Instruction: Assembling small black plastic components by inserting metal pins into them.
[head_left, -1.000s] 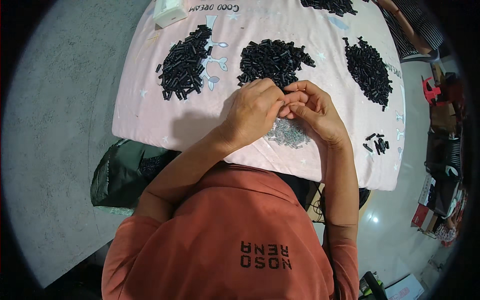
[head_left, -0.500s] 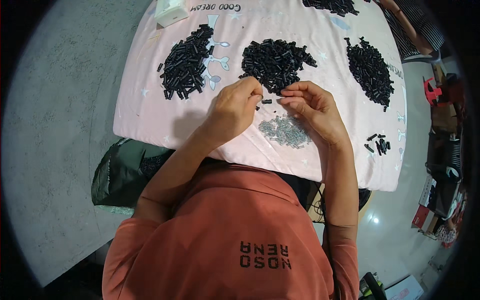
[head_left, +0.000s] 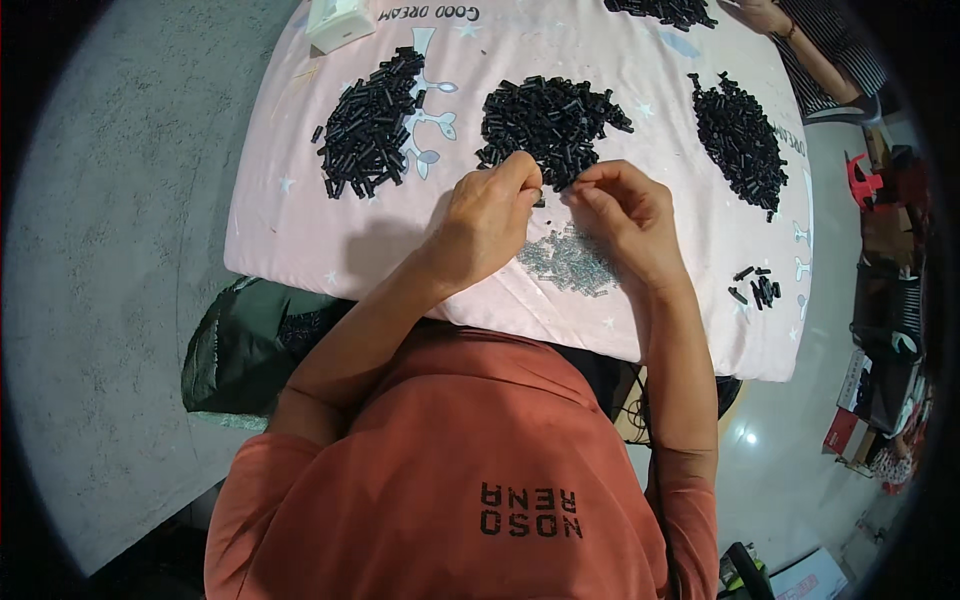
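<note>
A small black piece (head_left: 541, 199) sits pinched at the fingertips of the left hand (head_left: 482, 225), just above the centre of the frame; it is too small to tell which way its long axis runs. The right hand (head_left: 622, 215) is just beside it on the right, fingertips drawn together and nearly meeting the left; whether it grips anything cannot be told. Directly above both hands lies the middle pile of black pieces (head_left: 550, 120), below them a patch of small silvery parts (head_left: 568, 262), all on the pink-covered surface (head_left: 300, 240).
</note>
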